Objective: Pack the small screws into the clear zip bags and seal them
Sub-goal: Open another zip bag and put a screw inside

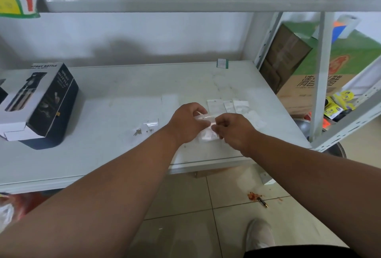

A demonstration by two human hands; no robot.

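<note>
Both hands hold one clear zip bag [206, 128] just above the bench [115, 97]: left hand [186, 121] and right hand [233, 130] each in a narrow pinching grip on its top strip. To seal well, probably press along the whole strip, left to right. Loose screws [138, 131] lie left, beside another bag [152, 122].

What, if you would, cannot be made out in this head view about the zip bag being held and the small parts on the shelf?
- zip bag: contents and seal state unclear; the left hand and right hand cover its top, and motion blur softens it.
- small screws: too small to count.
- flat bags beyond the hands: filled or empty, unreadable.
- spray bottle box: left end cut off by the frame.
</note>
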